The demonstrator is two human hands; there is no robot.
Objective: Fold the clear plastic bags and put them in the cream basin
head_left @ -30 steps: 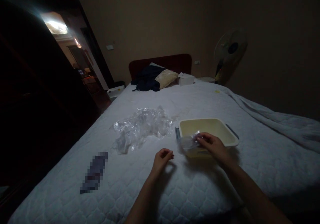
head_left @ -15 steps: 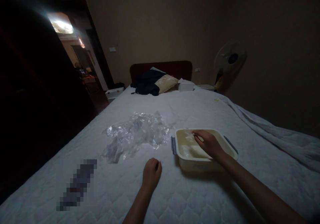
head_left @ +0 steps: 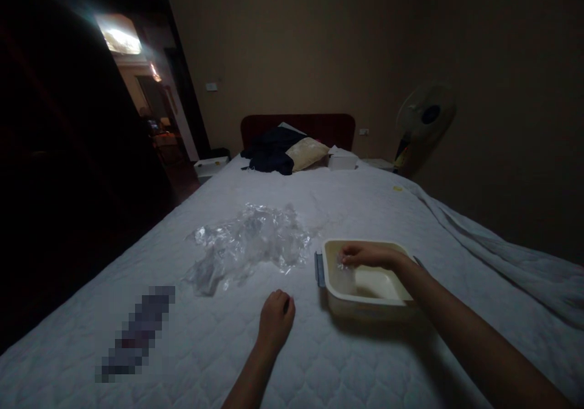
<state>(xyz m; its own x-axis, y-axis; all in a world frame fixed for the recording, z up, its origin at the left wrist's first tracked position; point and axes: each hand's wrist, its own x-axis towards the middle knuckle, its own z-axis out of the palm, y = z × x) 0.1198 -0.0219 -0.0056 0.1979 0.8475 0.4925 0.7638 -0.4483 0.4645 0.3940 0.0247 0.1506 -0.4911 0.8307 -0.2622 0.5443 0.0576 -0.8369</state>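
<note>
Pinching clear film point(head_left: 345, 277) at its top, the right hand point(head_left: 370, 255) has its fingertips clamped together inside the pale bin point(head_left: 360, 308), lower right of frame, presumably so the film hangs loose. The left hand point(head_left: 276, 319), lower centre, curls its fingers together, apparently just resting. 1 crumpled plastic heap point(head_left: 258, 238) lies left of centre, likely for easy reach.
</note>
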